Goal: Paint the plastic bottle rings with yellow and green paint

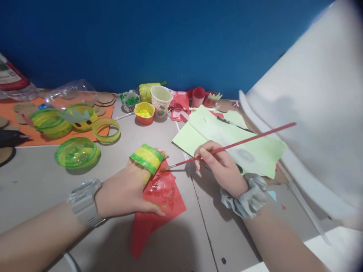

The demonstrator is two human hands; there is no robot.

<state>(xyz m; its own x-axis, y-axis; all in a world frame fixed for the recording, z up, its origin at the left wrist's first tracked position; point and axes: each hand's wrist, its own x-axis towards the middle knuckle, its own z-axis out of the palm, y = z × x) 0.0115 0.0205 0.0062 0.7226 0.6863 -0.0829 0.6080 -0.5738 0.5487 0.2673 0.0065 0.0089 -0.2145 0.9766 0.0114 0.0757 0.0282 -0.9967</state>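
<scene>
My left hand [127, 189] lies over a red paper sheet [161, 204] on the grey table, its fingers pushed through a green and yellow painted ring [146, 158] that it carries. A clear watch sits on that wrist. My right hand [219, 164] pinches a thin red paintbrush [241, 142], whose bristle tip touches the ring's right edge. A grey scrunchie wraps the right wrist.
A yellow paint cup [144, 112], a green paint cup [129, 101] and a paper cup [161, 100] stand at the back. Green-yellow plastic rings [77, 152] lie left near an orange sheet [34, 132]. Light green paper [227, 139] and large white sheets [312, 124] lie right.
</scene>
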